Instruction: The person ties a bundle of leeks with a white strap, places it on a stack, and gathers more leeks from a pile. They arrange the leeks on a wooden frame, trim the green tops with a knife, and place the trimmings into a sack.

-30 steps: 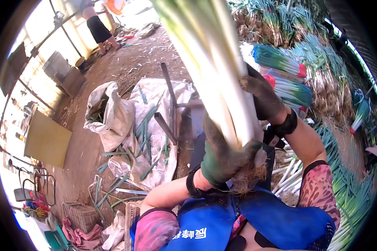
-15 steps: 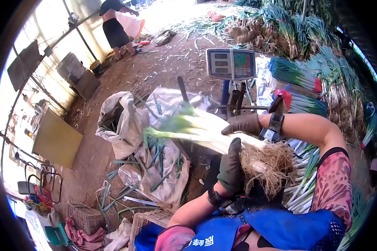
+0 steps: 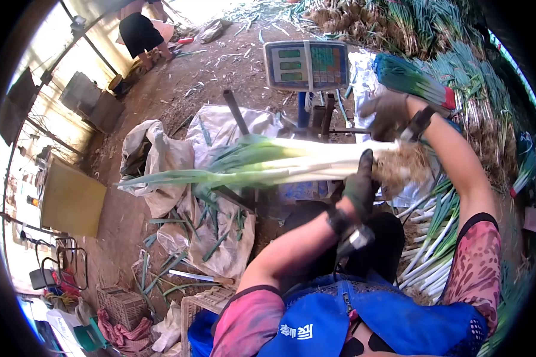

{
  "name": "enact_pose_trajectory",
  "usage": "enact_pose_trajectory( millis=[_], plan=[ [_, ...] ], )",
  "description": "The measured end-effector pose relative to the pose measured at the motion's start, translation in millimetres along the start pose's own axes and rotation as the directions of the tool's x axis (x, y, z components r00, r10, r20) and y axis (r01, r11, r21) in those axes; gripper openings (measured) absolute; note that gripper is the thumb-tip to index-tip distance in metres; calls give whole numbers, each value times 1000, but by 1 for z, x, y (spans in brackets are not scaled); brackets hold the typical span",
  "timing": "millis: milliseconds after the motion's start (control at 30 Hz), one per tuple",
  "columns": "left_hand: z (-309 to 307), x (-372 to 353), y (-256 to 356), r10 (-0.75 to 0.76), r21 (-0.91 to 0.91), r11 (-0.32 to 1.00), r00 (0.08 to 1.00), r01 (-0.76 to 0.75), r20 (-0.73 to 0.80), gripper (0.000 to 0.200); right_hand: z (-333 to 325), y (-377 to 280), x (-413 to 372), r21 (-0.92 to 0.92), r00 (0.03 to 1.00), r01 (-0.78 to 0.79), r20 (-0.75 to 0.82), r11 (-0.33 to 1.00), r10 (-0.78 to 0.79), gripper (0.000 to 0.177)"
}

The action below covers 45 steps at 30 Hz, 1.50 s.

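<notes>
A bunch of long green onions (image 3: pixel 292 163) lies level in front of me, leaves to the left and the brown root end to the right. My left hand (image 3: pixel 360 185), in a dark glove, is closed round the white stalks near the roots, its thumb on the near side. Just beyond the root end, apart from the stalks, is my gloved right hand (image 3: pixel 388 113); motion smears its fingers. Behind the bunch stands a scale with a display panel (image 3: pixel 307 65). More loose green onions (image 3: pixel 432 250) lie to my right.
A white sack (image 3: pixel 155 160) and a plastic sheet with leaf scraps (image 3: pixel 220 238) are at left. A knife (image 3: pixel 199 276) lies by a wicker basket (image 3: pixel 199 303). Bundled onions (image 3: pixel 411 80) and heaps (image 3: pixel 470 89) line the right. Another person (image 3: pixel 142 33) bends at the back left.
My right hand has come off the stalks and moved up and right. My left hand still grips the bunch, which is now more level and farther from me. The view has shifted slightly.
</notes>
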State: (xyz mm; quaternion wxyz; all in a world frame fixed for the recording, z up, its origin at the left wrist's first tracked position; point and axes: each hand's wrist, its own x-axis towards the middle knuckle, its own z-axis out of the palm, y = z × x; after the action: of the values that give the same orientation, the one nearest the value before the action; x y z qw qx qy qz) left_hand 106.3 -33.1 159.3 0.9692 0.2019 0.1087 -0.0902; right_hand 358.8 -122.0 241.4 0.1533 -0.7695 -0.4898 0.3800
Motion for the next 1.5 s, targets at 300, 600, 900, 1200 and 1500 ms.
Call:
enact_pose_trajectory(
  millis=[300,600,900,1200,1500],
  plan=[
    [-79,25,74,-157,689,719,942,-96,295,28,-14,105,-104,683,643,-48,-538,729,546,35],
    [-243,-72,138,436,918,-397,881,2,186,48,129,59,-19,-161,850,-418,-418,894,322,52],
    [-291,-43,117,301,494,-853,932,170,200,60,179,45,70,-315,863,-449,-394,836,316,37],
    [-278,28,162,195,382,-897,975,222,-107,110,200,121,147,-453,826,-558,-389,695,408,45],
    [-275,19,125,328,506,-842,921,185,209,81,191,128,109,-528,830,-558,-356,640,430,29]
  ],
)
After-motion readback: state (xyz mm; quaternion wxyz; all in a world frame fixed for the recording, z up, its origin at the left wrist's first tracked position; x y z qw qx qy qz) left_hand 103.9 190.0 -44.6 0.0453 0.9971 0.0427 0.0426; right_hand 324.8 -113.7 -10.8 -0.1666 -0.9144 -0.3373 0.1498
